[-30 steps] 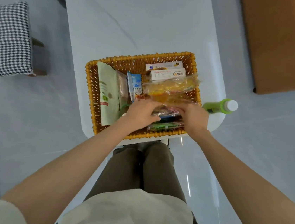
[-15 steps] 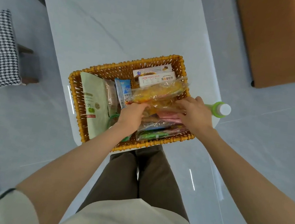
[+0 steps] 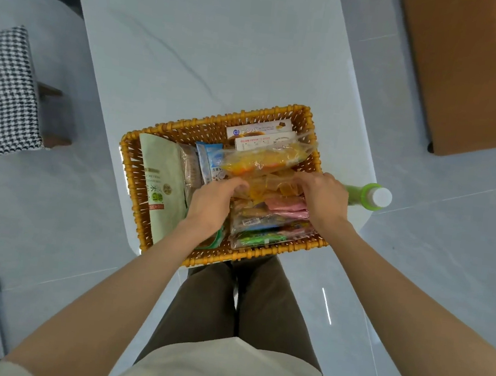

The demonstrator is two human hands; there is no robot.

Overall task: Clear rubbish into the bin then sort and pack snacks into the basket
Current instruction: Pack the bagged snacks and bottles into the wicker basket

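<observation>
L hand, R hand up; snack bag pinched btwn fingers.

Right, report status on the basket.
Left hand and right hand both grip the clear snack bag, in the basket. Green bottle outside, beside right hand.

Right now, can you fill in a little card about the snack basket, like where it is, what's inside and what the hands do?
Place: basket on the white table, at its near edge
Inside: green pouch, blue packet, white boxes, pink packet, clear bag of yellow snacks
Left hand: holds the clear bag's left end
Right hand: holds its right end
Outside: green bottle beside the basket's right side
</observation>
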